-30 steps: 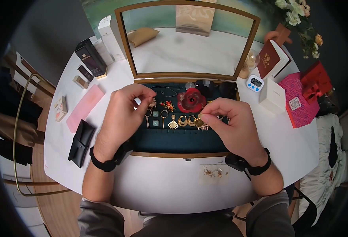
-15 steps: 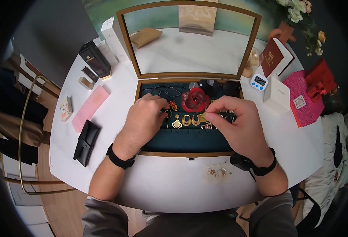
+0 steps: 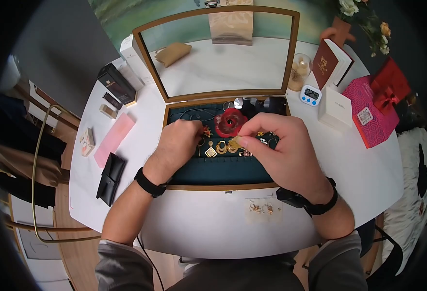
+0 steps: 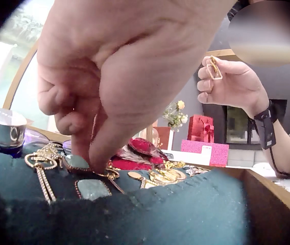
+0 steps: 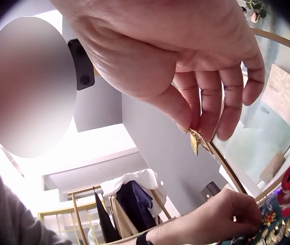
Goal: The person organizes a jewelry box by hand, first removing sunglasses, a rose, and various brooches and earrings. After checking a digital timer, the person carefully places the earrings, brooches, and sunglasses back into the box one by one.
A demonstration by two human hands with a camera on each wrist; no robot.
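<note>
Right hand holds gold aloft while the left works the rows!

And here we are over the open jewellery box [image 3: 252, 185], its rim framing dark green padding, and the right hand [image 3: 287, 145] has the gold earring [image 5: 195, 141]! Thumb and forefinger pinch it at the tips, the other fingers loosely bent, and the piece hangs in the air above the box, clear of the padding

Over to the left hand [image 3: 177, 143], down among the rows! Its fingers are curled, thumb and forefinger nearly together right beside the upper green stone [image 4: 77, 162]; whether they have hold of anything, I cannot tell. The lower green stone [image 4: 93, 189] sits just in front, with a gold tassel piece [image 4: 45, 176] off to its side

Between the hands, what a line-up: the red flower [image 3: 230, 122] big and bold at the back, the square drop [image 3: 210, 152] and the gold hoop [image 3: 221, 147] side by side before it. Behind them all the glass lid [image 3: 294, 53] stands raised in its wooden frame

Around the white surface [image 3: 201, 230] now: black pouch [image 3: 110, 179] and pink case [image 3: 115, 140] on the left, timer [image 3: 311, 95] and white box [image 3: 335, 107] on the right, and up front, just outside the box, a pale card [image 3: 253, 217] bearing small gold jewellery
</note>
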